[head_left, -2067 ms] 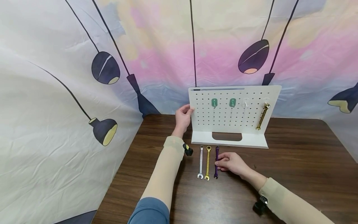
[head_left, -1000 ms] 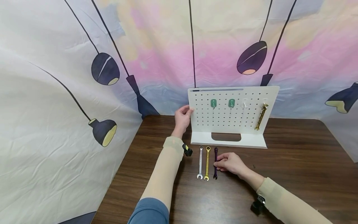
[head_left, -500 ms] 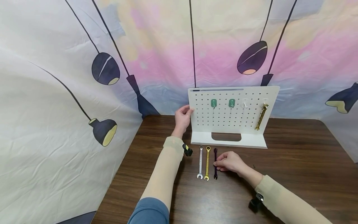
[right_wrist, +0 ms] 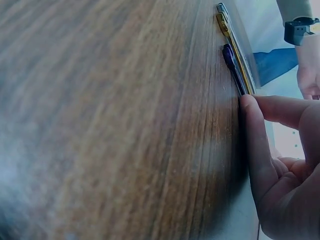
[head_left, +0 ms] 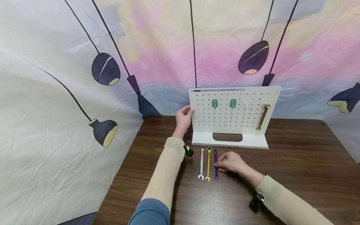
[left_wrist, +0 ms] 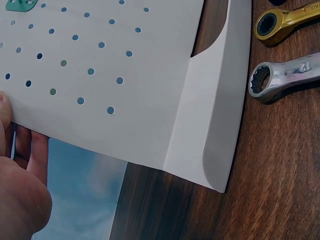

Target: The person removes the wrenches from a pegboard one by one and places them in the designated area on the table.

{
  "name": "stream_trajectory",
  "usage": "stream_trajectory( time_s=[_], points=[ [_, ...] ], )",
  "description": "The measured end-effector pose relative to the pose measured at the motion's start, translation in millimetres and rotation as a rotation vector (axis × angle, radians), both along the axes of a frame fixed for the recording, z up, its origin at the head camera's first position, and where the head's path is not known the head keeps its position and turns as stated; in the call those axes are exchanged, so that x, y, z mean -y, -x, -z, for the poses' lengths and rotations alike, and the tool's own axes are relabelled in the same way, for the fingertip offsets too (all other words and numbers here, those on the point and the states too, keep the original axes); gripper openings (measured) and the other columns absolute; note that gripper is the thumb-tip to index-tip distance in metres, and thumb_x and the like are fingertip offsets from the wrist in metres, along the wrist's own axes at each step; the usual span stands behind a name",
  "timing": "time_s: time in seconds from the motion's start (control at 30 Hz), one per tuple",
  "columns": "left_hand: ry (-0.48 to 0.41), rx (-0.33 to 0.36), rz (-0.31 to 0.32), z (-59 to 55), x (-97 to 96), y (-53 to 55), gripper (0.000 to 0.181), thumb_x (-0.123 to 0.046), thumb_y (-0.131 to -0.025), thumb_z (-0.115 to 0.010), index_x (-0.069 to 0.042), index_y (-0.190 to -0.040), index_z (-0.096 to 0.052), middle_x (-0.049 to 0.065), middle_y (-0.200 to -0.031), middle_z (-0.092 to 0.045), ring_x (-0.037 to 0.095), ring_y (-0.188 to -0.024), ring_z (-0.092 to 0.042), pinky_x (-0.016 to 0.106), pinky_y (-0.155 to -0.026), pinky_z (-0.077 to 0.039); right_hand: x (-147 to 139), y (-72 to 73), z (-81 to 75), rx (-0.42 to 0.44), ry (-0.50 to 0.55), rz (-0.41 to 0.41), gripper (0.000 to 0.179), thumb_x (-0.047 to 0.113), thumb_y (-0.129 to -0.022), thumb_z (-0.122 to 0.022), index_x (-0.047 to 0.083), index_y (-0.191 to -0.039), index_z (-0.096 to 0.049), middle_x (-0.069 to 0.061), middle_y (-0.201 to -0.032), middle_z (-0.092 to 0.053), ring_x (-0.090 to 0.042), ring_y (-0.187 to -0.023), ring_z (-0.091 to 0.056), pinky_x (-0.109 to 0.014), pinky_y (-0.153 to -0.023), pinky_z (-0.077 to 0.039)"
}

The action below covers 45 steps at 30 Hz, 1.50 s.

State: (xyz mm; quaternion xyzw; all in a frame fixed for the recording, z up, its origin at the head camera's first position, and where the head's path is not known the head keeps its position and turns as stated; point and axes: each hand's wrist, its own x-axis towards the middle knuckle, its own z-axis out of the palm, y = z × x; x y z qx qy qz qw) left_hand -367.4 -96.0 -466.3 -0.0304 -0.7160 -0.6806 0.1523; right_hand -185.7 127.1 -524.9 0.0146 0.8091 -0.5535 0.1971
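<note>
A white pegboard stand (head_left: 225,117) stands at the back of the table. My left hand (head_left: 184,118) pinches its left edge, thumb in front and fingers behind, as the left wrist view also shows. Low over the table, my right hand (head_left: 232,162) pinches a purple combination wrench (head_left: 216,172) at mid-shaft between thumb and index finger. To its left lie a yellow wrench (head_left: 208,164) and a silver wrench (head_left: 201,164), side by side, open ends toward me. A gold wrench (head_left: 262,117) hangs from the pegboard's rightmost hook.
Two green hooks (head_left: 215,103) and a white hook (head_left: 246,103) on the pegboard carry nothing. The brown wooden table (head_left: 303,165) reaches back to a printed cloth backdrop (head_left: 166,47). A cut-out slot (head_left: 227,137) opens in the stand's base.
The purple wrench has shifted slightly left, toward the yellow one, and turned a little in my right fingers. The right forearm has moved slightly left; my left hand stays on the pegboard.
</note>
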Motion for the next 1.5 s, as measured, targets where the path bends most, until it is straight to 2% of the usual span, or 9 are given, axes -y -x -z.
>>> stream_trajectory(
  time_s=[0.33, 0.57, 0.7, 0.87, 1.0, 1.13, 1.33, 1.5],
  points=[
    [0.017, 0.001, -0.009, 0.9, -0.1, 1.1, 0.018, -0.008, -0.099, -0.079, -0.001, -0.115, -0.08, 0.011, -0.101, -0.08, 0.012, -0.086, -0.068, 0.025, -0.076, -0.053, 0, -2.2, -4.4, -0.003, 0.037, -0.016, 0.016, 0.008, -0.09, -0.084, -0.001, -0.09, -0.071, -0.007, -0.073, -0.074, -0.012, -0.066, -0.071, -0.028, -0.062, -0.061],
    [0.025, -0.007, 0.002, 0.5, -0.3, -0.1, 0.016, -0.007, -0.1, -0.078, 0.0, -0.114, -0.08, 0.01, -0.098, -0.079, 0.011, -0.084, -0.067, 0.025, -0.074, -0.053, -2, -1.9, -1.7, 0.0, 0.056, -0.019, 0.016, 0.008, -0.09, -0.084, -0.002, -0.091, -0.071, -0.007, -0.074, -0.075, -0.013, -0.066, -0.072, -0.029, -0.063, -0.061],
    [0.022, -0.006, 0.001, 0.8, -0.5, -0.4, 0.016, -0.006, -0.1, -0.077, 0.0, -0.114, -0.08, 0.01, -0.098, -0.079, 0.011, -0.084, -0.066, 0.024, -0.073, -0.052, -3, -2.0, -2.3, 0.0, 0.079, -0.037, 0.015, 0.008, -0.094, -0.08, -0.004, -0.097, -0.072, -0.007, -0.076, -0.075, -0.013, -0.067, -0.072, -0.029, -0.063, -0.061],
    [0.022, 0.0, 0.004, 0.9, -0.9, -0.5, 0.016, -0.006, -0.1, -0.077, 0.0, -0.115, -0.08, 0.011, -0.099, -0.079, 0.011, -0.084, -0.066, 0.024, -0.073, -0.053, -6, -2.3, -5.3, 0.014, 0.118, -0.082, 0.019, 0.009, -0.104, -0.067, -0.009, -0.107, -0.071, -0.01, -0.083, -0.074, -0.013, -0.071, -0.073, -0.029, -0.065, -0.062],
    [0.024, 0.004, 0.004, 0.7, -0.6, -0.5, 0.016, -0.007, -0.1, -0.077, -0.001, -0.115, -0.08, 0.01, -0.099, -0.079, 0.013, -0.086, -0.067, 0.025, -0.073, -0.053, -12, 0.5, -5.1, 0.041, 0.147, -0.118, 0.026, 0.01, -0.108, -0.059, -0.012, -0.116, -0.07, -0.012, -0.088, -0.073, -0.014, -0.074, -0.074, -0.03, -0.067, -0.063],
    [0.022, 0.009, 0.002, 1.4, -0.5, 0.2, 0.016, -0.008, -0.1, -0.078, -0.003, -0.114, -0.081, 0.009, -0.1, -0.079, 0.014, -0.087, -0.068, 0.026, -0.074, -0.053, -20, 5.2, -5.6, 0.06, 0.168, -0.157, 0.029, 0.012, -0.109, -0.058, -0.012, -0.122, -0.067, -0.013, -0.091, -0.073, -0.016, -0.078, -0.074, -0.032, -0.071, -0.063],
    [0.017, 0.005, 0.001, 2.3, -0.1, 1.5, 0.016, -0.008, -0.1, -0.078, -0.002, -0.114, -0.08, 0.009, -0.101, -0.08, 0.012, -0.087, -0.068, 0.025, -0.073, -0.053, -40, 12.9, -10.7, 0.026, 0.183, -0.207, 0.035, 0.017, -0.111, -0.059, -0.012, -0.129, -0.064, -0.015, -0.099, -0.073, -0.02, -0.085, -0.075, -0.036, -0.076, -0.064],
    [0.019, 0.0, 0.0, 3.2, -0.5, 1.1, 0.016, -0.007, -0.099, -0.078, 0.0, -0.113, -0.08, 0.009, -0.101, -0.08, 0.01, -0.086, -0.067, 0.024, -0.073, -0.053, -59, 18.5, -18.0, -0.006, 0.198, -0.179, 0.041, 0.019, -0.113, -0.058, -0.016, -0.135, -0.058, -0.017, -0.104, -0.073, -0.023, -0.09, -0.075, -0.036, -0.079, -0.063]
  ],
)
